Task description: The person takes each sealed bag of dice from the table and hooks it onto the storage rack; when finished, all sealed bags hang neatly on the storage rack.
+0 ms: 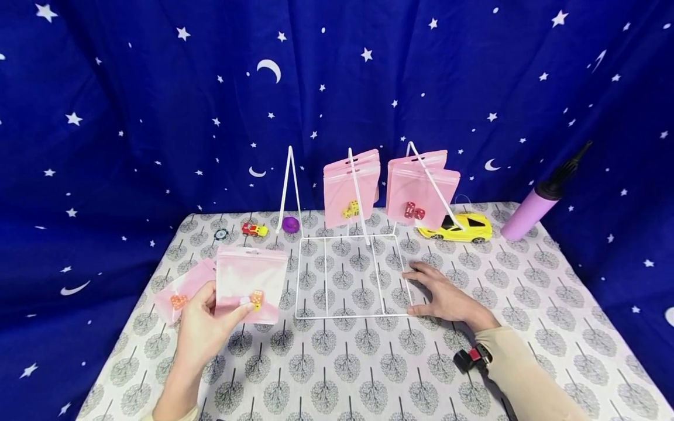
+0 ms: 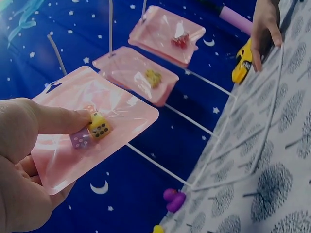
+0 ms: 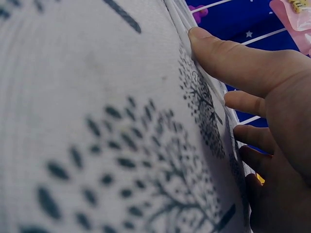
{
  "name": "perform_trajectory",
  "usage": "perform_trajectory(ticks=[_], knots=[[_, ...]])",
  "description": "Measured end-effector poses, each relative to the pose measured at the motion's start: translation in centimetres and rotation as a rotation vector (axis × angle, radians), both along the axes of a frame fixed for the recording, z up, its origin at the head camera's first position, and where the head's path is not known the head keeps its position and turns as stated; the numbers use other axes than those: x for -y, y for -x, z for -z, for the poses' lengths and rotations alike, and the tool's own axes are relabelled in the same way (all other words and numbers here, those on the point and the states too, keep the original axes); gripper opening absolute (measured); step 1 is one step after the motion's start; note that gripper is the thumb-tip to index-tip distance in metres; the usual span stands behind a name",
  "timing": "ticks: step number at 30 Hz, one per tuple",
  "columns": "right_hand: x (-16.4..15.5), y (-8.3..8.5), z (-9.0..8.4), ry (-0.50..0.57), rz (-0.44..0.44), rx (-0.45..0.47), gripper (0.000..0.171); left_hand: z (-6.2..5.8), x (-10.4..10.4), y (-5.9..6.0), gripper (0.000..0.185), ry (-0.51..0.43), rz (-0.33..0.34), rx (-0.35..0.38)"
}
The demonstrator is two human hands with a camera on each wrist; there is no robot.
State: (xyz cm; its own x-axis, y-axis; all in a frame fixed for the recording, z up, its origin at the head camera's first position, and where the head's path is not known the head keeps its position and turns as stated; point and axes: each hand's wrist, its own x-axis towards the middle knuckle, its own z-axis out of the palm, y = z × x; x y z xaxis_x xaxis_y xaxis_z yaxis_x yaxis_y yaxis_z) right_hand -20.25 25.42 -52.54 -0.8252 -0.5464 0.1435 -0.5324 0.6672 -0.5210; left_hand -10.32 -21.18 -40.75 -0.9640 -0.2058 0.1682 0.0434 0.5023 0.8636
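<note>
Left hand (image 1: 202,327) pinching glossy pink plastic zip pouch (image 1: 251,283) with dice, held up left of white wire rack (image 1: 350,275). Right hand (image 1: 442,295) flat, fingers straight, seemingly pressing rack's right base rail.

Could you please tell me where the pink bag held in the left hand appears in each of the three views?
Head: held pink bag, lower left, above the table.
Left wrist, left of centre, thumb on it.
Right wrist: not in view.
Shared landmark: white wire rack.
</note>
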Motion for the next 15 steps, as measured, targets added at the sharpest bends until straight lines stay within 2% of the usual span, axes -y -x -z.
perform_trajectory(ticks=[7,15], knots=[[0.0,-0.1,0.0,-0.012,0.000,-0.008,0.084,-1.1,-1.0,-0.7,0.043,-0.035,0.026,-0.026],[0.0,-0.1,0.0,-0.006,-0.003,-0.014,0.083,-1.6,-2.1,-1.2,0.045,-0.160,0.080,-0.010]])
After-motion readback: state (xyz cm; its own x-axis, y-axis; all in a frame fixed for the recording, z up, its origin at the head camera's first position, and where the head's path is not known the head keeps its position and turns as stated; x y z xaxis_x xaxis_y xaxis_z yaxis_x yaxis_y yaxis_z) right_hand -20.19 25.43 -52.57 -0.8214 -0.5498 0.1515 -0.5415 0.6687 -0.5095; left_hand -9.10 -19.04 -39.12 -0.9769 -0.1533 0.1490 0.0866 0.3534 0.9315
